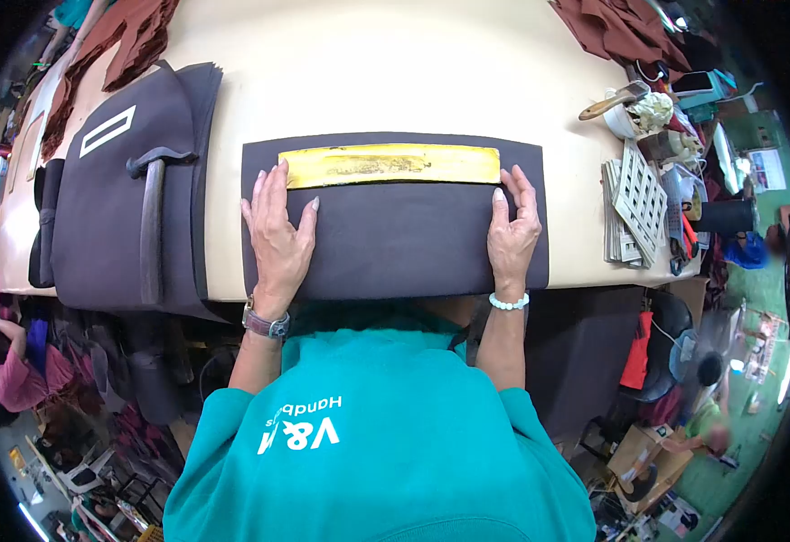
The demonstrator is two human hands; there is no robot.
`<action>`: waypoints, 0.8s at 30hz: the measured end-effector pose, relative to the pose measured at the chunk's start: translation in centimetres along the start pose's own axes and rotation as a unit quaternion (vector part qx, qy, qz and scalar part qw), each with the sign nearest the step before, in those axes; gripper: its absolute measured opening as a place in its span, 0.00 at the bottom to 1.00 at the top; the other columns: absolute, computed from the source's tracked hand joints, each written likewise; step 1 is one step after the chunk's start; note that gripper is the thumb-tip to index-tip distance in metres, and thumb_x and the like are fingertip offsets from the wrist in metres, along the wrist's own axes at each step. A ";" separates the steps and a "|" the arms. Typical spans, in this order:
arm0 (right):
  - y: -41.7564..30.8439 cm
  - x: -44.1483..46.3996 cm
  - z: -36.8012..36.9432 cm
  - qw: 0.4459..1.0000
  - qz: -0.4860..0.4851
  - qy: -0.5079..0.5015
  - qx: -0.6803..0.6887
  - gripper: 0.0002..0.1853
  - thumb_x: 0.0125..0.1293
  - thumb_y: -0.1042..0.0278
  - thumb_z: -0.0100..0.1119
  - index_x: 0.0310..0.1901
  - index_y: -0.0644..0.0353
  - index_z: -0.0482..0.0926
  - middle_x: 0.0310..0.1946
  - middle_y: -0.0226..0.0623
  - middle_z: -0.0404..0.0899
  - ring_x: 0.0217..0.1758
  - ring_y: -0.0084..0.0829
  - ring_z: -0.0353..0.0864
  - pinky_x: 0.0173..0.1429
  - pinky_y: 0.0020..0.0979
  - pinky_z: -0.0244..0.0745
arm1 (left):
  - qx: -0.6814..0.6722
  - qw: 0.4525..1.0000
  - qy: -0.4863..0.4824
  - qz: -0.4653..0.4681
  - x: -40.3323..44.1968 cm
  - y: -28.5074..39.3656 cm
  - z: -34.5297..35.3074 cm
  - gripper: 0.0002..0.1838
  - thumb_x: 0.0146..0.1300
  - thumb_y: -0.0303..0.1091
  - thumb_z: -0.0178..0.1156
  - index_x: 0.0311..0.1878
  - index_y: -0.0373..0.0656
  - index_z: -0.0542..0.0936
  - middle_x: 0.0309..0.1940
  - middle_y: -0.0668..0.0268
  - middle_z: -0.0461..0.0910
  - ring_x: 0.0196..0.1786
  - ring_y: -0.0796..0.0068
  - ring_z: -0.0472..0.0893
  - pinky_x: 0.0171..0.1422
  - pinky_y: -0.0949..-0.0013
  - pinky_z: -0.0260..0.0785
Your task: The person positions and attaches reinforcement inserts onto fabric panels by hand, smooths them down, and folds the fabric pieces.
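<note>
A long yellow strip with dark smudges lies across a dark purplish-grey sheet on the table in front of me. My left hand, with a watch at its wrist, rests flat with fingers spread, fingertips at the strip's left end. At the right end, my right hand has its fingers stretched out, fingertips beside or touching the strip; a pale beaded bracelet is on that wrist. Neither hand is wrapped around anything.
Left of me, a hammer and a pale rectangular frame lie on stacked dark sheets. On the right are lattice-cut templates, a brush across a white bowl, and brown material. Other people are at the sides.
</note>
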State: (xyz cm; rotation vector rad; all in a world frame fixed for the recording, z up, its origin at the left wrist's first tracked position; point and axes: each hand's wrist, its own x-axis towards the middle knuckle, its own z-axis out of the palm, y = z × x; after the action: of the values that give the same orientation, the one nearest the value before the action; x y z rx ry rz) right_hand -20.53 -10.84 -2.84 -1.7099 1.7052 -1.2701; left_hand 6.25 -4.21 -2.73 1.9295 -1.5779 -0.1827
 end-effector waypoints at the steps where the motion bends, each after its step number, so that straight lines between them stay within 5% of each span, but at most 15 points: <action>1: 0.0 0.0 0.0 1.000 0.001 0.000 0.001 0.19 0.62 0.75 0.53 0.56 0.67 0.71 0.47 0.43 0.79 0.55 0.37 0.74 0.64 0.37 0.63 | -0.004 1.000 0.000 0.002 0.2 0.0 0.0 0.32 0.58 0.32 0.60 0.66 0.40 0.62 0.64 0.52 0.64 0.70 0.51 0.58 0.70 0.40 0.43; 24: -0.4 0.0 0.0 0.994 -0.022 -0.017 -0.108 0.20 0.60 0.71 0.57 0.55 0.64 0.73 0.52 0.46 0.76 0.60 0.42 0.70 0.65 0.39 0.62 | 0.025 1.000 0.002 0.017 0.3 -0.3 0.8 0.30 0.59 0.35 0.59 0.64 0.39 0.65 0.64 0.49 0.63 0.69 0.49 0.58 0.70 0.39 0.42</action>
State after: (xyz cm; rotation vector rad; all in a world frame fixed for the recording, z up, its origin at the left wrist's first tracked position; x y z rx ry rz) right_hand -20.28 -10.80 -2.55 -1.8893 1.8505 -1.1006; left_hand 6.23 -4.77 -3.43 1.9371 -1.6256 -0.1261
